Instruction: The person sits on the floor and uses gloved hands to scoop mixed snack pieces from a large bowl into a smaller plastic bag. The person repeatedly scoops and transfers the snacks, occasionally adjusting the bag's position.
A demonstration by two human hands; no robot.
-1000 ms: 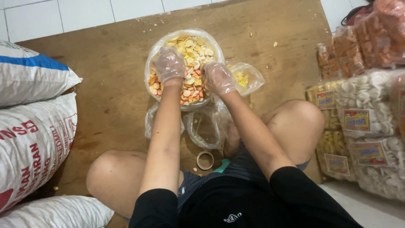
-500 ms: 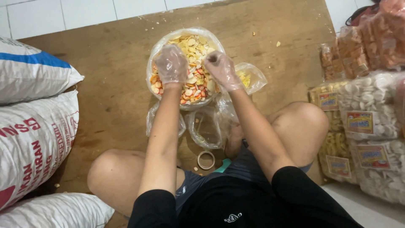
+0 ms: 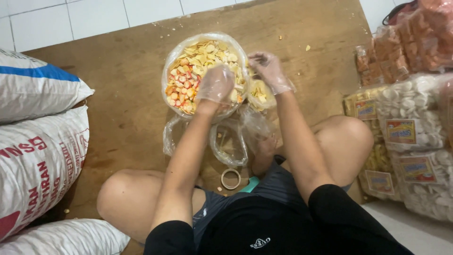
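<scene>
The person sits on a brown wooden board (image 3: 127,85) laid on the white tiled floor (image 3: 94,16), both hands in thin clear plastic gloves. Work looks partway, as a judgement: the big clear plastic bag of mixed yellow, white & orange-red crackers (image 3: 188,71) at far centre holds plenty, while the small clear plastic bag (image 3: 258,92) just to its right has only a modest heap of yellow pieces at the bottom, w/ room left. At least 2 more empty clear bags (image 3: 229,141) lie crumpled near the knees, so more filling appears to remain. No sealing shows.

Left hand (image 3: 215,85) rests on the near-right part of the cracker heap, fingers curled down onto the pieces; whether it grips any cannot be told. Right hand (image 3: 269,71) is at the small bag's mouth, fingers bunched and pinching its rim, as far as the glove lets one see.

The crackers look dry, thin, round-ish chips, loose and light, yellow ones far, red-tinted ones near-left.

A tape roll (image 3: 230,178) sits by the shorts. White woven sacks (image 3: 37,141) stack at left; packed, labelled cracker bags (image 3: 410,127) pile at right.
</scene>
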